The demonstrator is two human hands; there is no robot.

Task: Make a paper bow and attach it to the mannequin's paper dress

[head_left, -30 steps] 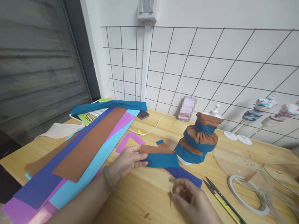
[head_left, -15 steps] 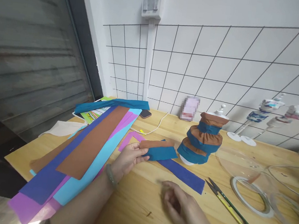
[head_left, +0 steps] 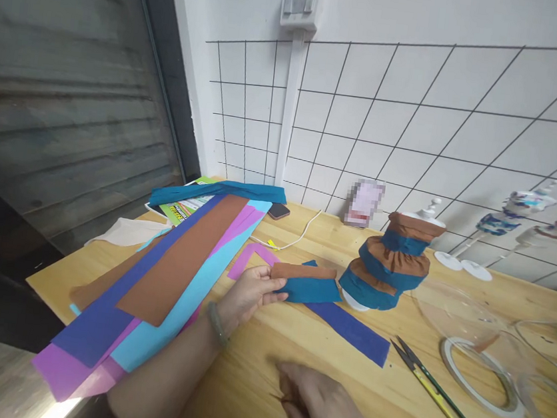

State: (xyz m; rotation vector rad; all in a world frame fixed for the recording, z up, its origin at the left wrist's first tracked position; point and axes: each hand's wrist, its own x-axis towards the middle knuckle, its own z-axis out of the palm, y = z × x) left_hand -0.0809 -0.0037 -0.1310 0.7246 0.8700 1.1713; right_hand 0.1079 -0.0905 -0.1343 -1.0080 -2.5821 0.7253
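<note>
My left hand [head_left: 253, 295] pinches the left end of a folded, cloth-like strip, brown above teal [head_left: 312, 289], low over the table. Beneath and beside it a dark blue strip [head_left: 357, 335] runs toward the right. My right hand [head_left: 319, 405] is low at the table's front, its index finger stretched out and smeared by motion, the thumb apart from it. A small brown scrap [head_left: 278, 396] shows by the thumb tip. Right of the folded strip stands a small dress form [head_left: 427, 214], wearing a gathered dress in brown and teal bands [head_left: 393, 259].
Long strips of several colours [head_left: 182, 258] cover the table's left side. Thread snips [head_left: 439, 392] and a roll of white tape [head_left: 483, 378] lie at the right. A clear plastic piece, a phone [head_left: 279, 212], a white cable [head_left: 300, 234] and two small figures on stands are farther back.
The view has shifted, moving the scene slightly right. My right hand has moved left, to the brown scrap on the table. The left hand keeps its hold on the folded strip.
</note>
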